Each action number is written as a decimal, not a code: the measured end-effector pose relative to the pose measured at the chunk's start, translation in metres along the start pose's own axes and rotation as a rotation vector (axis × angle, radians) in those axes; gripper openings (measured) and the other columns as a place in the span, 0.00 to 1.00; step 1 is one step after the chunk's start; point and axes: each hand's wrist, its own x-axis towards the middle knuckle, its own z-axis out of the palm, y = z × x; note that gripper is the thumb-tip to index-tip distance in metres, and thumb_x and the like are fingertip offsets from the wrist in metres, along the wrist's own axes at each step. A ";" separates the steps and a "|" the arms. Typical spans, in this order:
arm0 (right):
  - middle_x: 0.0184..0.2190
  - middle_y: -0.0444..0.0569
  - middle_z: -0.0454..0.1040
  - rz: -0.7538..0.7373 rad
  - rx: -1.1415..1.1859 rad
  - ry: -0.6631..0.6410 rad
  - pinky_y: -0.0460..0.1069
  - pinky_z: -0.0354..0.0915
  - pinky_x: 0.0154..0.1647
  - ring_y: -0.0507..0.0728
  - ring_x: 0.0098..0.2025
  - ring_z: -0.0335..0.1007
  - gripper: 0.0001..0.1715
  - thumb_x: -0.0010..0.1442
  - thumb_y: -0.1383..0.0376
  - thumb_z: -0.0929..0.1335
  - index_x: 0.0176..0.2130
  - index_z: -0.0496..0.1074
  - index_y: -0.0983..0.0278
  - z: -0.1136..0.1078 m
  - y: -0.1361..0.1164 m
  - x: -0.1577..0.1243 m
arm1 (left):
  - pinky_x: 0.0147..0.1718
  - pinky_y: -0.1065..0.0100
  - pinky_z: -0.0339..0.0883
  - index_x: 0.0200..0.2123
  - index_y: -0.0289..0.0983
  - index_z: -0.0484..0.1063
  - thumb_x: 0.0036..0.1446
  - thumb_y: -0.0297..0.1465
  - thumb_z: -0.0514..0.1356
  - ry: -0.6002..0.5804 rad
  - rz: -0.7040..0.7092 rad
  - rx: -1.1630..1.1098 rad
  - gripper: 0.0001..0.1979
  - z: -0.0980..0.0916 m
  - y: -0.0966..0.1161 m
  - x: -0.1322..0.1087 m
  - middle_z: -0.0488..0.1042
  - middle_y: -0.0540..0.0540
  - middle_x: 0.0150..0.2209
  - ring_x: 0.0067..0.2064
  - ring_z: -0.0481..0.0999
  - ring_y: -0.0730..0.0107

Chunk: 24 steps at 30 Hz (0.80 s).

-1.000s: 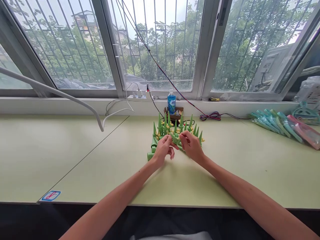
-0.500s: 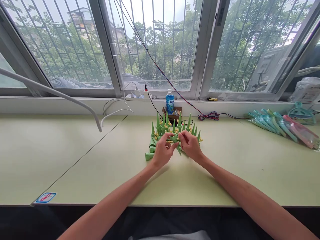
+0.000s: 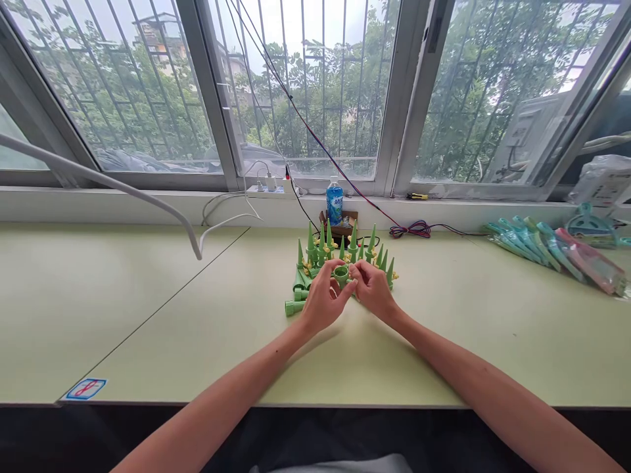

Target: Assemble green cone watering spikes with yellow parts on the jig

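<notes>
Between my hands is a green plastic watering spike, its round open mouth tilted up at me. My left hand is closed around it, thumb and fingers at its sides. My right hand pinches at its right side; whatever small part sits between those fingertips is hidden. Just behind stand several green watering spikes, points up, with small yellow valves on them. Left of my left hand lie loose green tubular pieces with ribbed ends.
A blue bottle stands in a small brown box against the sill. Coiled cable lies at the back. Bagged teal and pink items are at the right. A white cable arches over the table's left side.
The green spike has turned so its open mouth now faces up toward me, and its point no longer shows below my hands. Both hands stay in nearly the same place.
</notes>
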 end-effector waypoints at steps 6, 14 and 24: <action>0.14 0.38 0.58 -0.005 -0.013 0.005 0.45 0.51 0.20 0.49 0.17 0.53 0.19 0.65 0.53 0.60 0.28 0.60 0.61 0.000 0.000 -0.001 | 0.14 0.76 0.62 0.47 0.40 0.60 0.61 0.46 0.51 0.056 -0.198 -0.242 0.18 0.000 0.000 0.004 0.67 0.47 0.40 0.21 0.68 0.81; 0.14 0.39 0.58 -0.021 -0.031 0.020 0.45 0.53 0.20 0.50 0.17 0.54 0.20 0.65 0.51 0.59 0.28 0.60 0.61 0.000 0.002 -0.001 | 0.10 0.74 0.57 0.34 0.39 0.59 0.58 0.49 0.54 0.011 -0.487 -0.499 0.18 -0.005 -0.003 0.010 0.65 0.56 0.16 0.13 0.61 0.76; 0.15 0.39 0.58 -0.034 -0.026 0.007 0.45 0.52 0.20 0.50 0.17 0.55 0.18 0.65 0.53 0.60 0.29 0.61 0.61 -0.003 0.001 0.000 | 0.14 0.72 0.62 0.37 0.39 0.58 0.58 0.47 0.56 -0.107 -0.594 -0.660 0.18 -0.006 0.001 0.010 0.72 0.50 0.26 0.17 0.69 0.75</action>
